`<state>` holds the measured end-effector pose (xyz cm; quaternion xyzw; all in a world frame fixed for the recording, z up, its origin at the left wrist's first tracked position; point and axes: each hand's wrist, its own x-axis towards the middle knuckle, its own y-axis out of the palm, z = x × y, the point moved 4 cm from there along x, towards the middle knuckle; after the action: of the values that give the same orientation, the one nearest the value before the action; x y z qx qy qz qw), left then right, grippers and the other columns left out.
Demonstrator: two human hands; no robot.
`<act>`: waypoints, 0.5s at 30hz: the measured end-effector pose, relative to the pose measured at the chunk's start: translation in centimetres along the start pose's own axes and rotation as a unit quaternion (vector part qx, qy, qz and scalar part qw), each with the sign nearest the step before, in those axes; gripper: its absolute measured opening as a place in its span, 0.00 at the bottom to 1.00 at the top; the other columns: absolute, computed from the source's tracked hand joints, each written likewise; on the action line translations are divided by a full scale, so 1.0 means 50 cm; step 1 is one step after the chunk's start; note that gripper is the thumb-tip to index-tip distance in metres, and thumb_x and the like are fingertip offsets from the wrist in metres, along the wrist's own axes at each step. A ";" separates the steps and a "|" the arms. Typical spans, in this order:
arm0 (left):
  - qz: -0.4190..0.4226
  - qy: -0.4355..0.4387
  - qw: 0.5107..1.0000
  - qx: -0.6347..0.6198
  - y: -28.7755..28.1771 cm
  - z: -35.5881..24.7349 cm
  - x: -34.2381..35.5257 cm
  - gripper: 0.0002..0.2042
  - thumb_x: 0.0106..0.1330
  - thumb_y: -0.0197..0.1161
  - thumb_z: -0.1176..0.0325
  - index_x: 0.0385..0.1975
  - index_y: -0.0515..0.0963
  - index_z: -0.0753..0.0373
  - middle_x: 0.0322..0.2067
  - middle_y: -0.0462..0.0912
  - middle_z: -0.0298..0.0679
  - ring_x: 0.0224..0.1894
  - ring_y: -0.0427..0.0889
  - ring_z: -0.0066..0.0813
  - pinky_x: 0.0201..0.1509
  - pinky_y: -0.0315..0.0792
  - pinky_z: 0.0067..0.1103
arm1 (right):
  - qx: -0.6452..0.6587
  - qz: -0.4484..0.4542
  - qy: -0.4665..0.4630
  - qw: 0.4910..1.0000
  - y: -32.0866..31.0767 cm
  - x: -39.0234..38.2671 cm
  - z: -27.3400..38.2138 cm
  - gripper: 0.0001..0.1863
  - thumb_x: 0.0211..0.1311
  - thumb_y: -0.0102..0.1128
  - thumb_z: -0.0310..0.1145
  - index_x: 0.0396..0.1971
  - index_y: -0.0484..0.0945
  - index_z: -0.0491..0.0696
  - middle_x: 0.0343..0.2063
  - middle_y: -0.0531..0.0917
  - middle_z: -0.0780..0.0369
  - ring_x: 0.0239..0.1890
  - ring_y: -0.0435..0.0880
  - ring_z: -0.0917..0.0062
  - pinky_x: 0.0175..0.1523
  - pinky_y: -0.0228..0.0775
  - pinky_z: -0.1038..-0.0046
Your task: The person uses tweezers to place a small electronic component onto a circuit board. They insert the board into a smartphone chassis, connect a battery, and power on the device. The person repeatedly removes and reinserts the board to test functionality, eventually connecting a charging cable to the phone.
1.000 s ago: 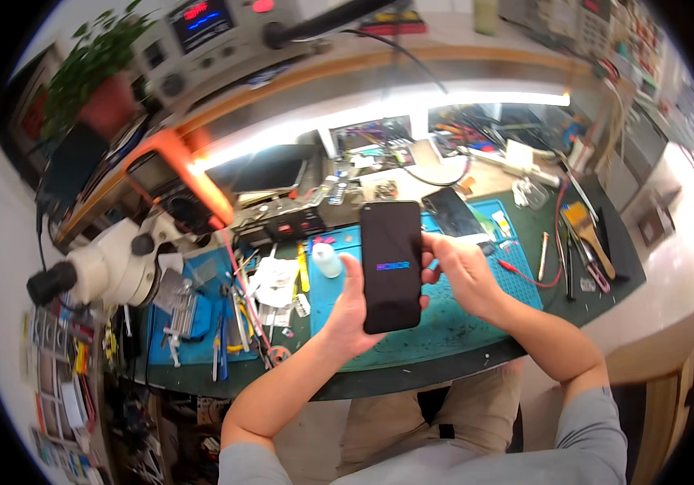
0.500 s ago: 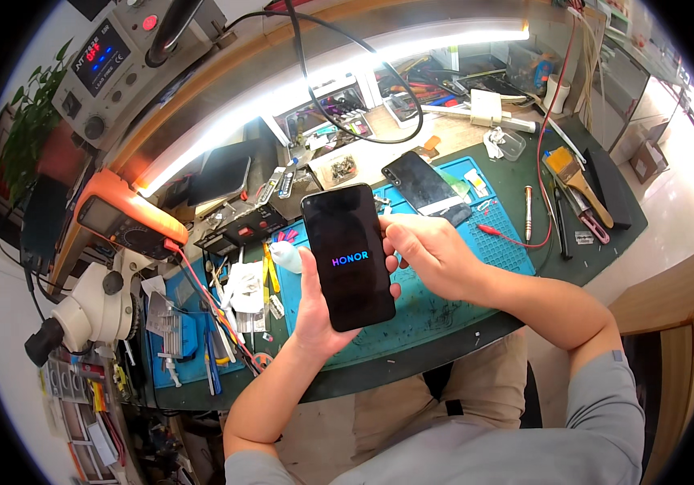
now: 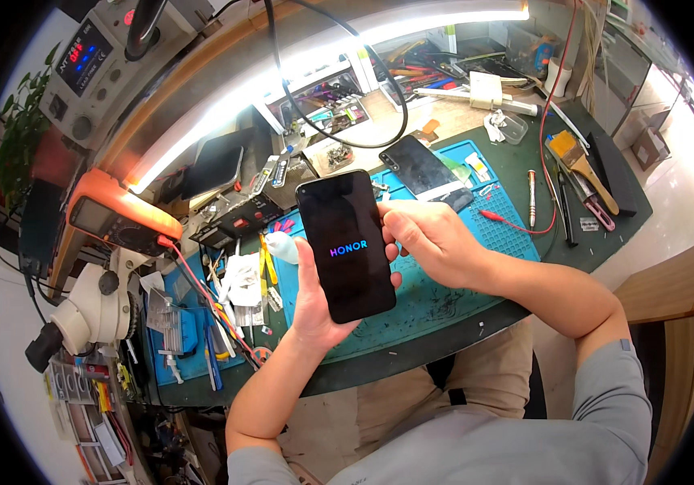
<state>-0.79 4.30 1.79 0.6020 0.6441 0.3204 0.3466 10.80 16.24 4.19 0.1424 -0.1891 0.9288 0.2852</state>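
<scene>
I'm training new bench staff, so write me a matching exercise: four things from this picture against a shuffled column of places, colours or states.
Things
1. Held phone
2. Multimeter
3. Brush
4. Microscope

Places, colours, states
A. Wooden handle, lying to the right of the blue mat
B. White body with a black end, at the bench's left side
C. In the left hand, coloured lettering on its dark screen
D. Orange casing, with a red lead at its lower right corner

Right pairs: 1-C, 2-D, 3-A, 4-B
</scene>
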 end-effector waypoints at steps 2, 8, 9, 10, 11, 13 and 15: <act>-0.004 -0.001 1.000 -0.001 -0.002 0.001 0.001 0.41 0.70 0.38 0.28 0.68 0.64 0.58 0.57 0.77 0.43 0.55 0.78 0.36 0.57 0.75 0.39 | -0.003 0.000 0.002 1.000 0.000 0.000 0.000 0.22 0.79 0.40 0.45 0.35 0.76 0.43 0.22 0.82 0.60 0.28 0.83 0.69 0.35 0.72 0.67; 0.004 -0.001 1.000 0.010 -0.006 0.000 0.000 0.41 0.70 0.38 0.28 0.68 0.64 0.58 0.57 0.77 0.43 0.55 0.78 0.36 0.57 0.75 0.39 | 0.003 0.009 -0.005 1.000 0.000 0.001 -0.001 0.23 0.79 0.40 0.45 0.34 0.76 0.43 0.22 0.82 0.59 0.28 0.83 0.69 0.35 0.72 0.67; 0.004 -0.003 1.000 0.012 -0.006 0.000 0.000 0.41 0.70 0.38 0.28 0.68 0.64 0.58 0.56 0.77 0.44 0.55 0.79 0.37 0.57 0.75 0.39 | 0.003 0.007 -0.003 1.000 0.000 0.000 -0.002 0.23 0.79 0.40 0.45 0.34 0.76 0.43 0.22 0.82 0.59 0.28 0.83 0.69 0.35 0.72 0.67; 0.000 -0.003 1.000 0.010 -0.005 0.000 0.001 0.41 0.70 0.38 0.28 0.68 0.64 0.58 0.56 0.78 0.44 0.55 0.79 0.37 0.57 0.75 0.39 | 0.003 0.004 -0.002 1.000 0.000 0.000 -0.002 0.23 0.79 0.40 0.45 0.34 0.76 0.43 0.22 0.82 0.59 0.28 0.83 0.69 0.35 0.72 0.67; -0.004 -0.004 1.000 0.009 -0.003 0.000 0.000 0.41 0.69 0.38 0.28 0.68 0.64 0.58 0.56 0.78 0.44 0.54 0.79 0.37 0.57 0.75 0.39 | 0.005 0.003 0.001 1.000 0.001 0.000 -0.003 0.23 0.79 0.40 0.45 0.35 0.76 0.42 0.22 0.82 0.59 0.28 0.83 0.69 0.35 0.72 0.67; -0.008 -0.004 1.000 0.009 -0.002 0.000 0.000 0.41 0.69 0.38 0.28 0.68 0.64 0.58 0.56 0.78 0.44 0.54 0.79 0.37 0.56 0.76 0.39 | 0.010 -0.002 0.007 1.000 0.002 -0.001 -0.003 0.23 0.79 0.41 0.46 0.36 0.77 0.42 0.22 0.82 0.59 0.28 0.83 0.70 0.35 0.72 0.67; -0.009 -0.003 1.000 0.011 -0.001 0.000 0.001 0.41 0.69 0.38 0.28 0.68 0.64 0.58 0.55 0.78 0.45 0.53 0.79 0.38 0.56 0.76 0.39 | 0.006 0.000 0.006 1.000 0.001 -0.001 -0.004 0.23 0.79 0.41 0.46 0.37 0.78 0.41 0.22 0.82 0.59 0.28 0.83 0.70 0.35 0.72 0.68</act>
<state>-0.83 4.35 1.73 0.6010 0.6517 0.3086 0.3446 10.80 16.28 3.99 0.1383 -0.1823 0.9307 0.2852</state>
